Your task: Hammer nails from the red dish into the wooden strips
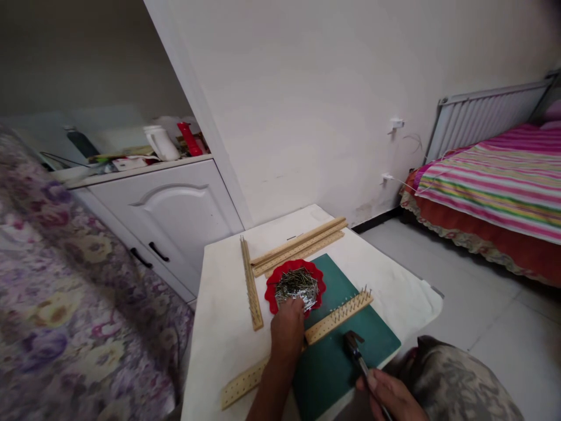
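My left hand [287,324] reaches over the near rim of a red scalloped bowl [270,292], its bent fingers at the nails [298,283] heaped inside. The fingertips are hidden, so what they grip does not show. In my right hand [390,394] is the handle of a claw hammer [353,345], its head over a green mat [326,374]. Between the hands, a drilled wooden strip [318,333] lies across the mat. Several nails stand upright along its far right part, while bare holes show nearer my left hand. My left forearm crosses another wooden piece [241,386].
On the white table [201,327], a nail-studded strip [252,292] lies left of the bowl and more wooden strips [302,242] lie behind it. A wall stands beyond. A white cabinet [175,216] and floral curtain [65,304] are left, a bed [495,181] right.
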Motion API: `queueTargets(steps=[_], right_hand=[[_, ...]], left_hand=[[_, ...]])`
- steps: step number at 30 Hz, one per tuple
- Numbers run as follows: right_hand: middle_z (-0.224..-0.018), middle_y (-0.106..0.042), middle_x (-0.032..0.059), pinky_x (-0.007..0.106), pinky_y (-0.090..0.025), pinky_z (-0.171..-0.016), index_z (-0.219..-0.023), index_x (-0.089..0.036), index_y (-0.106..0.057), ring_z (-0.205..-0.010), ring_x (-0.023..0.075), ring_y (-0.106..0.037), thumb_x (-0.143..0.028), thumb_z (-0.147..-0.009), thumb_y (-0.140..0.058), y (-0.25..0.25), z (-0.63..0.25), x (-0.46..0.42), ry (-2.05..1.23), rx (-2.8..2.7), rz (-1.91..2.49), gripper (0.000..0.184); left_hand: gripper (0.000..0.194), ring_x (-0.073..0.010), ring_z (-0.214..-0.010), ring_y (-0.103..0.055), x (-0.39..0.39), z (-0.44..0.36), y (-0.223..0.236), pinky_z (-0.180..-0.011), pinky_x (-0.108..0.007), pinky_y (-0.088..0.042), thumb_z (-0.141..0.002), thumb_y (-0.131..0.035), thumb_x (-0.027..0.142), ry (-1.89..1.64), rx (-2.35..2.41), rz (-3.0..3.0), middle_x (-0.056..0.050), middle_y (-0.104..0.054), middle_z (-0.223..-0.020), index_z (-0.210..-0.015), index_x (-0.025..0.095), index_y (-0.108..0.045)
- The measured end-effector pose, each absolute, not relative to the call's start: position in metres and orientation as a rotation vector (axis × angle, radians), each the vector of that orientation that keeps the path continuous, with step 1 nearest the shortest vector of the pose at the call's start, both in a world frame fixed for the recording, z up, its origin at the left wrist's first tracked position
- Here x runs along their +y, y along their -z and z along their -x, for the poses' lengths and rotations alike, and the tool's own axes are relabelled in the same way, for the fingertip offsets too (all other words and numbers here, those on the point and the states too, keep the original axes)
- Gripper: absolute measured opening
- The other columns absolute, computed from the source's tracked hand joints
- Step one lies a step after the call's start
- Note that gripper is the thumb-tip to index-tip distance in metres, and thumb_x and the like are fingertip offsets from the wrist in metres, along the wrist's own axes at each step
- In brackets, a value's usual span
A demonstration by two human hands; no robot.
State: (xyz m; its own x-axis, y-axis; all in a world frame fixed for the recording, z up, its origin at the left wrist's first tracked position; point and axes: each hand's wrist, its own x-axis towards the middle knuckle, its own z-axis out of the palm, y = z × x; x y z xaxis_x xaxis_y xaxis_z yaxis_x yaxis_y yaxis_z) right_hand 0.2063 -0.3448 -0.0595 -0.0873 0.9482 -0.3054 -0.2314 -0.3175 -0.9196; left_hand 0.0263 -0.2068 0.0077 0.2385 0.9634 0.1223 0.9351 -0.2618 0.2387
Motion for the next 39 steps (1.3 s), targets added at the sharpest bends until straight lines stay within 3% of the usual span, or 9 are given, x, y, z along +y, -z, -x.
queueTargets(steps=[5,9,14,19,24,30,39], right_hand=[[-0.039,-0.041,-0.0112,0.015,-0.011,-0.031,-0.071,-0.019,-0.048,-0.03,0.0018,-0.023,-0.059,-0.072,-0.056,0.052,-0.204,-0.342,-1.524,-0.932,1.197,0.041],[-0.044,-0.051,-0.0097,0.014,-0.014,-0.026,-0.079,-0.02,-0.046,-0.023,0.0002,-0.025,-0.058,-0.072,-0.056,0.052,-0.204,-0.339,-1.452,-0.864,1.245,0.039],[-0.043,-0.05,-0.011,0.013,-0.017,-0.027,-0.083,-0.02,-0.048,-0.024,0.0005,-0.027,-0.05,-0.069,-0.063,0.048,-0.205,-0.341,-1.442,-0.803,1.224,0.036],[-0.048,-0.057,-0.0074,0.013,-0.016,-0.028,-0.084,-0.019,-0.048,-0.023,0.0006,-0.029,-0.05,-0.072,-0.061,0.044,-0.206,-0.342,-1.458,-0.765,1.093,0.036],[-0.051,-0.059,-0.0061,0.013,-0.017,-0.028,-0.084,-0.019,-0.047,-0.024,0.001,-0.032,-0.047,-0.073,-0.062,0.046,-0.205,-0.341,-1.453,-0.713,1.024,0.033],[-0.051,-0.058,-0.0071,0.013,-0.017,-0.027,-0.084,-0.019,-0.048,-0.023,0.0004,-0.031,-0.048,-0.074,-0.061,0.05,-0.202,-0.343,-1.463,-0.719,1.066,0.034],[-0.044,-0.054,-0.0092,0.013,-0.017,-0.028,-0.084,-0.02,-0.046,-0.023,0.0013,-0.032,-0.054,-0.072,-0.06,0.049,-0.208,-0.346,-1.453,-0.726,1.149,0.039]], left_hand=[[0.022,-0.0153,-0.079,-0.053,-0.249,-0.036,-0.001,-0.07,-0.025,-0.038,-0.087,-0.036,0.019,-0.633,1.47,-2.261,-0.003,-0.059,-0.081,-0.079,0.019,-0.057],[0.017,-0.0133,-0.073,-0.053,-0.286,-0.048,0.008,-0.064,-0.022,-0.036,-0.084,-0.043,0.017,-0.584,1.155,-2.204,-0.002,-0.058,-0.075,-0.076,0.018,-0.058],[0.016,-0.0124,-0.068,-0.051,-0.301,-0.055,0.014,-0.06,-0.021,-0.034,-0.079,-0.047,0.016,-0.608,1.029,-2.092,-0.002,-0.055,-0.069,-0.07,0.017,-0.06],[0.006,-0.0115,-0.056,-0.05,-0.303,-0.068,0.036,-0.056,-0.022,-0.037,-0.067,-0.059,0.02,-0.805,1.049,-1.365,0.0,-0.056,-0.058,-0.066,0.015,-0.06],[0.016,-0.0102,-0.05,-0.049,-0.311,-0.085,0.065,-0.054,-0.023,-0.039,-0.058,-0.068,0.028,-0.962,0.962,-0.867,0.002,-0.055,-0.051,-0.063,0.014,-0.061],[0.019,-0.011,-0.054,-0.05,-0.299,-0.075,0.055,-0.056,-0.023,-0.041,-0.068,-0.062,0.034,-1.064,1.019,-1.064,0.002,-0.056,-0.056,-0.067,0.015,-0.06],[0.018,-0.0136,-0.07,-0.053,-0.239,-0.061,0.02,-0.065,-0.023,-0.04,-0.081,-0.047,0.029,-1.092,1.391,-1.823,0.0,-0.057,-0.073,-0.072,0.017,-0.058]])
